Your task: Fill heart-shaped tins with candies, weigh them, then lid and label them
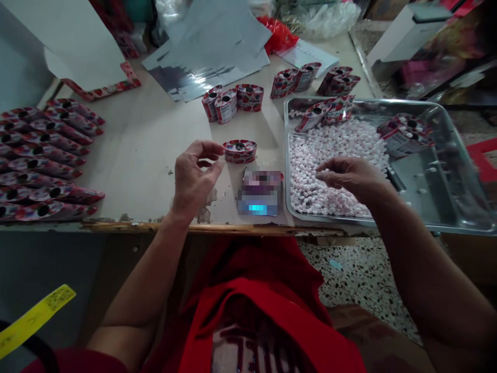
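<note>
My left hand (pixel 196 173) is beside a small red printed carton (pixel 240 153) with a round hole in its top, which stands on the table. Its thumb and forefinger are curved and apart at the carton's left end; whether they touch it is hard to tell. Over the metal tray (pixel 429 224), my right hand (pixel 347 175) has its fingertips pinched together above a heap of small white candies (pixel 341 140). Anything in that pinch is too small to make out. Between the hands, a similar carton (pixel 266 177) is on a small scale (pixel 257 202) with a lit blue display.
Rows of cartons (pixel 42 155) fill the table's left side. More cartons (pixel 229 101) stand further back, and several rest inside the tray (pixel 407 134). Behind them lie silvery sheets (pixel 209 46) and a red plastic bag (pixel 279 35). The worn wooden table edge (pixel 174 227) is nearest me.
</note>
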`<state>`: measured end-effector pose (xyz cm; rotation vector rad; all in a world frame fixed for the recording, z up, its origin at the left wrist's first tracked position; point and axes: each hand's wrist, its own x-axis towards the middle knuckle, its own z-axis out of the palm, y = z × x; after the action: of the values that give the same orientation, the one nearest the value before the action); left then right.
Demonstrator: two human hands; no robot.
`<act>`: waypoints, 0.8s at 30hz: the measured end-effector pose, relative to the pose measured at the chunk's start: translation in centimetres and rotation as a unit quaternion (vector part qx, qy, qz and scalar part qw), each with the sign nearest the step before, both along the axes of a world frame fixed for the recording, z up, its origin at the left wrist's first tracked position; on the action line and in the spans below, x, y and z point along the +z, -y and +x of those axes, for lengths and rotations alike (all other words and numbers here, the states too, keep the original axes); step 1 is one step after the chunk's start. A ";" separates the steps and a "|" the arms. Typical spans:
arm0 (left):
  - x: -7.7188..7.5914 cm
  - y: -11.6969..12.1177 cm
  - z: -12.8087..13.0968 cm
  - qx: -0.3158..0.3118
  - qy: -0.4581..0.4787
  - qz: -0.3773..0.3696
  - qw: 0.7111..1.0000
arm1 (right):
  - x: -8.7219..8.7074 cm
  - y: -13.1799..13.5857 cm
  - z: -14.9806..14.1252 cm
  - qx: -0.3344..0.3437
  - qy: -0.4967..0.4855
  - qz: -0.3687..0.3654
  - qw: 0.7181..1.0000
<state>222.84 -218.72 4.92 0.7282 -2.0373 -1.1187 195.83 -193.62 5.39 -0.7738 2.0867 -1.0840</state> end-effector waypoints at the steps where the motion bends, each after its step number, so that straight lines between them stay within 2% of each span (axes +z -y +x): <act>1: -0.4 -0.3 0.2 -0.012 -0.003 0.023 1.000 | 0.3 0.6 0.4 -0.003 0.026 -0.019 0.999; 4: -1.8 -1.0 0.7 -0.024 0.005 0.073 0.997 | 1.8 2.8 2.5 0.019 0.054 -0.074 0.996; 7: -2.6 -1.2 1.1 -0.017 0.013 0.098 0.995 | 3.6 5.5 4.9 0.100 0.021 -0.097 0.990; 10: -2.5 -0.9 1.6 -0.003 0.013 0.106 0.994 | 4.7 7.7 6.6 0.172 -0.068 -0.087 0.979; 13: -2.2 -0.3 2.1 0.014 0.022 0.118 0.993 | 4.9 9.1 7.5 0.196 -0.147 -0.057 0.968; 15: -2.1 0.0 2.4 0.014 0.026 0.131 0.991 | 4.7 9.5 7.9 0.198 -0.156 -0.046 0.967; 17: -2.2 0.2 2.6 0.005 0.027 0.142 0.990 | 4.4 9.5 8.0 0.184 -0.132 -0.053 0.973; 19: -2.2 0.4 2.7 -0.004 0.024 0.144 0.989 | 4.1 9.1 7.6 0.142 -0.081 -0.075 0.984; 21: -2.1 0.4 2.8 -0.005 0.022 0.139 0.990 | 3.4 8.0 6.2 0.065 -0.029 -0.112 0.991; 24: -1.6 0.6 3.1 0.005 0.024 0.123 0.992 | 1.6 5.0 2.3 -0.067 0.025 -0.171 0.983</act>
<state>225.89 -219.29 3.30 0.8950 -1.9521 -1.3749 198.12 -198.62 6.94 -0.7635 1.9564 -1.5485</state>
